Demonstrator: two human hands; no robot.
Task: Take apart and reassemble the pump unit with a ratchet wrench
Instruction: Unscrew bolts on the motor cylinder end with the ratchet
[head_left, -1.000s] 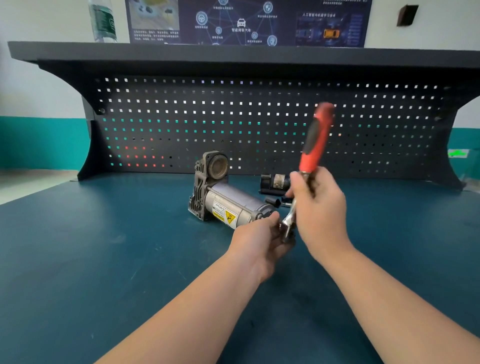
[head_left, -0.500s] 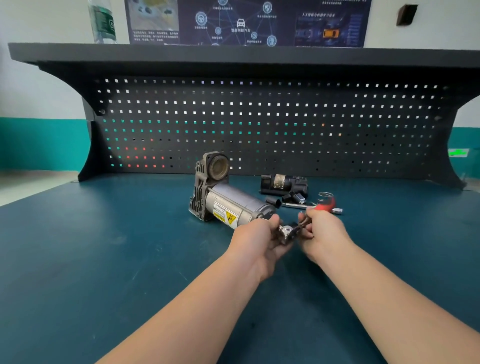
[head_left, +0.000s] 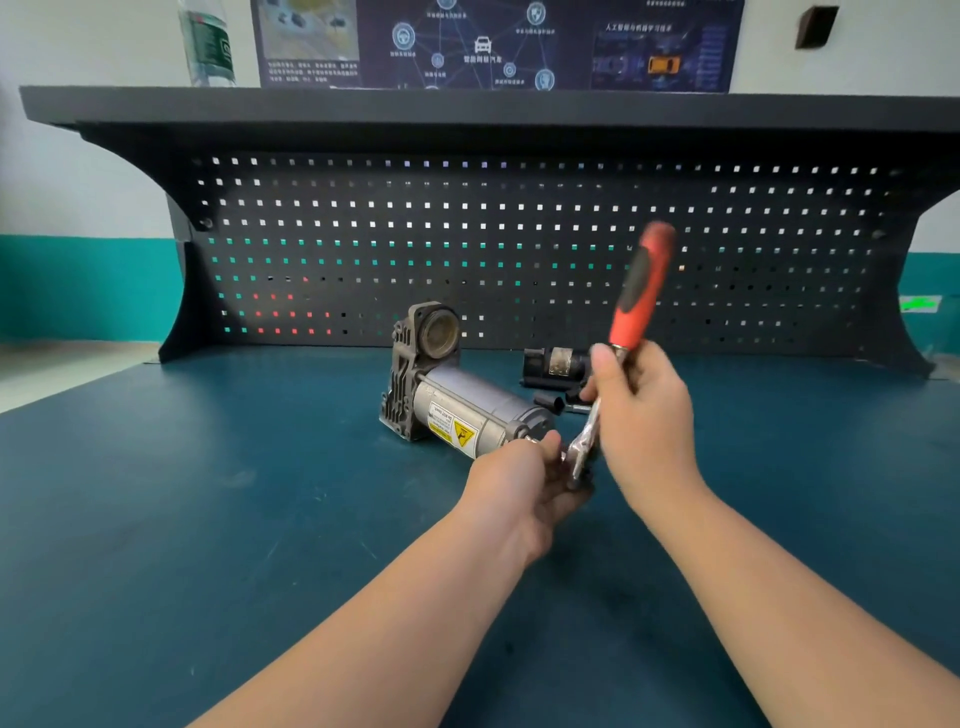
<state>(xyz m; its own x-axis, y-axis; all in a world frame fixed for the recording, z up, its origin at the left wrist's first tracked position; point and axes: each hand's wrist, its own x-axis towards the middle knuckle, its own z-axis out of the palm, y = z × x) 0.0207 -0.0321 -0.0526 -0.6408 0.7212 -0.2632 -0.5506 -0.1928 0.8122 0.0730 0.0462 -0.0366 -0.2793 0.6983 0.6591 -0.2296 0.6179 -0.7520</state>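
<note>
The right hand (head_left: 641, 415) was curled around the ratchet wrench (head_left: 631, 322) low on its shank, just under the red and black grip, so the handle stood up toward 1 o'clock and the chrome head sat down between both hands. Held that close to the head, the tool probably gave quick short strokes rather than heavy leverage, which suits a fastener that already turns freely. The left hand (head_left: 519, 480) sat at 9 o'clock of the wrench head, fingers curled in against the head and the near end of the pump unit (head_left: 457, 400); it likely steadied the socket on the fastener, though what exactly it pinched was hidden.

The pump unit lay on its side on the blue desk (head_left: 208, 519), at 11 o'clock of the left hand, its silver motor barrel pointing toward the hands. A white label and a yellow warning triangle faced up. At its far end stood a grey cast bracket with an open round bore. A dark removed part (head_left: 553, 364) and small sockets lay behind, at 11 o'clock of the right hand.
</note>
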